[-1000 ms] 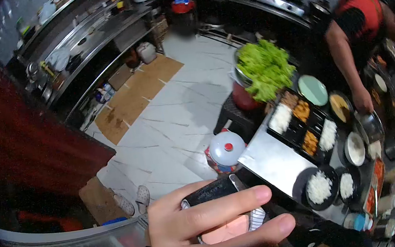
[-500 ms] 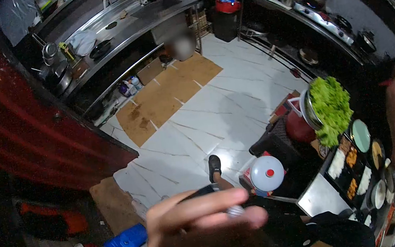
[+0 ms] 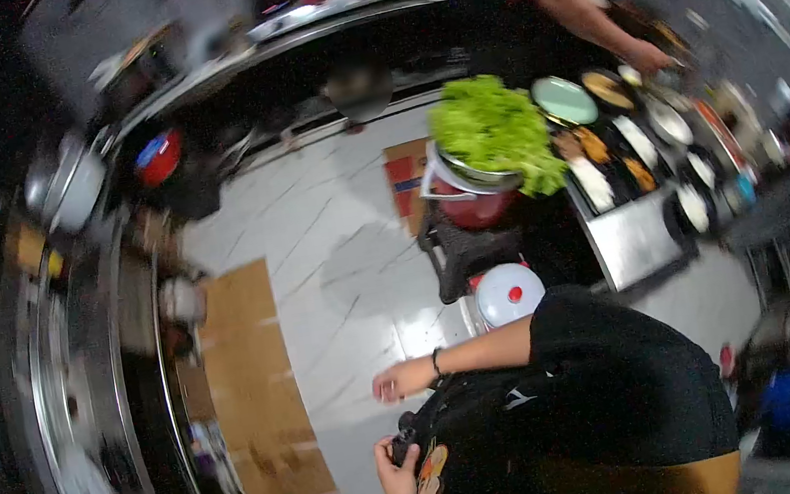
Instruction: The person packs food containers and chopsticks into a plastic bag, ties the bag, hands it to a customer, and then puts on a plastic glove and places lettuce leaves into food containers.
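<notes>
My right hand (image 3: 406, 379), with a dark band at its wrist, is held out over the pale floor, away from the black shirt. Its fingers are loosely bent and somewhat blurred, and I see nothing in them. Lower down, my left hand (image 3: 395, 461) is close to the shirt front, its thumb and fingers around a small dark object (image 3: 403, 444) whose kind I cannot make out. A white lidded container with a red knob (image 3: 513, 295) stands beyond my right forearm.
Leafy lettuce (image 3: 490, 132) fills a bowl atop a red bucket (image 3: 476, 210). Food trays (image 3: 593, 181) and plates line a metal counter (image 3: 627, 245). A co-worker's arm (image 3: 584, 13) reaches over it. Cardboard (image 3: 258, 387) covers floor beside the left counter; a stove (image 3: 322, 15) is behind.
The view has swung to the right, bringing the co-worker and stove toward the top. A hand that was raised close to the camera is no longer there; both hands now show lower, by the shirt.
</notes>
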`<state>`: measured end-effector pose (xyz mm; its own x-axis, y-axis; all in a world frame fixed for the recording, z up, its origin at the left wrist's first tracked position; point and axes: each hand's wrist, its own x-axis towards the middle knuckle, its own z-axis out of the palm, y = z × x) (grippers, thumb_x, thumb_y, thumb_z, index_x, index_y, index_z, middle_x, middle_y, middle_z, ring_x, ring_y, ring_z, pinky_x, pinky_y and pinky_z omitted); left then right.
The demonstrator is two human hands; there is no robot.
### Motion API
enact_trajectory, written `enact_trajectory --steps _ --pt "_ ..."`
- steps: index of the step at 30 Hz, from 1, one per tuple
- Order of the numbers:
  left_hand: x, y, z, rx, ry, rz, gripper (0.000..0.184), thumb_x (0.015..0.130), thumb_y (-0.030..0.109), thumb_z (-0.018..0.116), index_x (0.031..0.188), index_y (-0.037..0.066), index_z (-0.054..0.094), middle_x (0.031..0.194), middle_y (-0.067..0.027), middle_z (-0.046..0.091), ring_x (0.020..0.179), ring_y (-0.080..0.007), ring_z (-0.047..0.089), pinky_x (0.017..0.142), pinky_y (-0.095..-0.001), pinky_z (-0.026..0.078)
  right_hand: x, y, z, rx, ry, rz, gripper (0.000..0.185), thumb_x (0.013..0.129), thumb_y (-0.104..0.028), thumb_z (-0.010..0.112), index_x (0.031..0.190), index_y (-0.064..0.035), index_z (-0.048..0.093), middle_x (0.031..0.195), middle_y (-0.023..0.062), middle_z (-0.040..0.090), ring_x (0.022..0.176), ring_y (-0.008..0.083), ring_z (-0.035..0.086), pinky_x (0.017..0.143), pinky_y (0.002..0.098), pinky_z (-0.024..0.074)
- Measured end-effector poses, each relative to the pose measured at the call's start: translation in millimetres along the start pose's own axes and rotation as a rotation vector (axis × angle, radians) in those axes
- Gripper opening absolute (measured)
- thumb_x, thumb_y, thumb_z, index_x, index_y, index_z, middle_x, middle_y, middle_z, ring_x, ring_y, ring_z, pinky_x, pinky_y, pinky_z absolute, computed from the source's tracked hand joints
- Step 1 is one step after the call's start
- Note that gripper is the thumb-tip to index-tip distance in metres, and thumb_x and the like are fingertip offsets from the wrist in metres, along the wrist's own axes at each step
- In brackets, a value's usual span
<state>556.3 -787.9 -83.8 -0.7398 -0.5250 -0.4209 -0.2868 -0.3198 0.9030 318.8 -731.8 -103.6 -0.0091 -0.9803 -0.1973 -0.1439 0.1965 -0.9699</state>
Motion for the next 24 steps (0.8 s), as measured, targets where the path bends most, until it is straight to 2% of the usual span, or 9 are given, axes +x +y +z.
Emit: enact_trajectory --steps 4,7,9,13,15,17,20,22,24 --pt "29 62 -39 0.461 -0.38 0.084 0.032 0.074 0.004 0.069 0.101 0.001 0.052 0.084 -0.004 0.057 0.077 -0.0126 0.053 0.071 -0.0256 0.043 -7 9 59 0.091 -0.054 0.088 0.021 0.077 -0.016 0.054 0.093 -0.006 0.061 0.082 0.0052 0.063 0.073 0.0141 0.056 0.064 0.03 0.045" --pt "83 44 -101 0.703 -0.684 -0.062 0.033 0.074 0.012 0.071 0.101 0.0 0.057 0.074 -0.0047 0.061 0.062 -0.0127 0.054 0.057 -0.0249 0.046 -42 8 91 0.058 -0.033 0.238 0.027 0.08 -0.019 0.055 0.102 -0.0033 0.059 0.092 0.007 0.064 0.086 0.0171 0.057 0.076 0.0298 0.0439" --pt "99 50 -108 0.594 -0.816 -0.286 0.039 0.075 0.016 0.071 0.106 0.0 0.054 0.075 -0.0088 0.062 0.058 -0.015 0.057 0.052 -0.0251 0.047 -69 3 115 0.032 0.139 0.358 0.028 0.08 -0.022 0.056 0.102 -0.0042 0.06 0.092 0.0065 0.064 0.087 0.0175 0.057 0.077 0.0302 0.0436" --pt "113 57 -54 0.762 -0.955 -0.399 0.034 0.077 0.016 0.07 0.101 0.001 0.053 0.078 -0.0079 0.062 0.061 -0.0138 0.059 0.055 -0.0282 0.049 -110 -20 147 0.014 0.505 0.637 0.033 0.081 -0.028 0.055 0.107 -0.0069 0.057 0.091 0.0054 0.063 0.085 0.0168 0.058 0.075 0.031 0.0437" --pt "121 30 -16 0.968 -1.158 -0.07 0.045 0.08 0.021 0.067 0.111 0.0 0.044 0.076 -0.0135 0.062 0.061 -0.0182 0.06 0.051 -0.0286 0.048 -127 -23 163 0.353 0.771 0.51 0.036 0.084 -0.033 0.056 0.11 -0.0071 0.055 0.09 0.0046 0.062 0.082 0.0158 0.059 0.071 0.0298 0.0442" --pt "103 26 37 0.801 -1.327 -0.061 0.052 0.081 0.02 0.065 0.121 0.004 0.036 0.079 -0.016 0.063 0.07 -0.0186 0.062 0.059 -0.0293 0.047 -141 -16 182 0.536 0.878 0.379 0.04 0.086 -0.039 0.055 0.113 -0.0091 0.05 0.088 0.0037 0.061 0.081 0.0141 0.058 0.067 0.0274 0.044" --pt "50 51 107 0.956 -1.434 0.124 0.053 0.082 0.015 0.063 0.124 0.006 0.031 0.086 -0.0167 0.062 0.073 -0.02 0.063 0.06 -0.0298 0.049 -168 -26 194 0.794 1.388 0.196 0.049 0.083 -0.045 0.057 0.116 -0.0117 0.042 0.08 0.0044 0.059 0.07 0.0114 0.058 0.06 0.0253 0.0443" --pt "34 30 143 0.668 -1.463 -0.22 0.059 0.083 0.01 0.061 0.128 0.008 0.023 0.094 -0.0193 0.061 0.076 -0.0239 0.064 0.061 -0.0327 0.052 -203 -23 199 0.801 1.481 0.188 0.048 0.083 -0.045 0.058 0.114 -0.0111 0.043 0.078 0.0034 0.058 0.07 0.0112 0.058 0.06 0.0252 0.0442" --pt "5 20 181 0.705 -1.583 -0.263 0.063 0.084 0.007 0.059 0.131 0.01 0.017 0.098 -0.0218 0.059 0.079 -0.0279 0.064 0.062 -0.036 0.055 -250 -16 213 0.802 1.534 0.189 0.044 0.083 -0.043 0.059 0.108 -0.0086 0.048 0.075 0.0017 0.057 0.068 0.0096 0.056 0.059 0.0239 0.0435"
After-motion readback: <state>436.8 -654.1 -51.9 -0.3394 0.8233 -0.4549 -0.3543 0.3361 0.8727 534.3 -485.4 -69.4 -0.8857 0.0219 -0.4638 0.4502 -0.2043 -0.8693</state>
